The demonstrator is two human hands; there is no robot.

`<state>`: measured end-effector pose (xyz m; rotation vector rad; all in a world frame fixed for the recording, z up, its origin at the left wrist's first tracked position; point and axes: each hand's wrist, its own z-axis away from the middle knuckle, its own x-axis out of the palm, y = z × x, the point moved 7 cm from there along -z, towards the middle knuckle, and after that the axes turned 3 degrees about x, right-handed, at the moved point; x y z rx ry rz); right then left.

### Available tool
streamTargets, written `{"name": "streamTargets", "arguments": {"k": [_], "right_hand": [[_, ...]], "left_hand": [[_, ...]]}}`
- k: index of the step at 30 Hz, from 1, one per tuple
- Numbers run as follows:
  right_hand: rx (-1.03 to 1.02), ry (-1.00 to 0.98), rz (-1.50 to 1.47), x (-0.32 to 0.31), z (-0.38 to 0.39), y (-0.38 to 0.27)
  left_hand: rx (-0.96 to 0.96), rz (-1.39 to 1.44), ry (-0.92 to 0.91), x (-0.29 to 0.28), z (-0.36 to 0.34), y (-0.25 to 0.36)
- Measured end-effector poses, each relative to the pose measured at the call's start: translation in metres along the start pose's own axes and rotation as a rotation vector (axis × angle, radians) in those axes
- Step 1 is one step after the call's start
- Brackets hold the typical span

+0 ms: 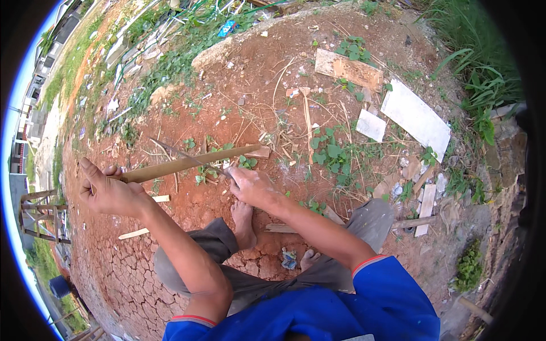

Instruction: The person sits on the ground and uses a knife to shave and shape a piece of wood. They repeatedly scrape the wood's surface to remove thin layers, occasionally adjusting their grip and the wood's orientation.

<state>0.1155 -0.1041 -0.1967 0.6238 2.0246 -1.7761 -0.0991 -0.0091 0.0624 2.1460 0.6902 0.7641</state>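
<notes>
My left hand (114,190) is closed round the near-left end of a long bamboo strip (165,169), thumb pointing up. The strip slants up to the right, and its far end reaches a small brown wood piece (259,152) on the ground. In my right hand (250,184) is a knife with a long, dark, narrow blade (182,153). The blade crosses the strip at an angle, its tip pointing to the upper left. Whether the edge bites into the bamboo I cannot tell. My fingers hide most of the knife's handle.
Pale split slivers (135,233) lie on the cracked red soil near my knees. White boards (418,116) and a brown plank (348,69) rest at the upper right. My bare foot (243,224) is just below the right hand. A wooden frame (42,216) stands far left.
</notes>
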Motion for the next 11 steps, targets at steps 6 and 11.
{"name": "streamTargets", "arguments": {"k": [6, 11], "right_hand": [[0.598, -0.266, 0.303, 0.003, 0.009, 0.137], [0.24, -0.117, 0.163, 0.02, 0.005, 0.093]], "left_hand": [[-0.003, -0.017, 0.055, 0.001, -0.009, -0.009], [0.022, 0.003, 0.058, -0.015, -0.021, -0.024]]}}
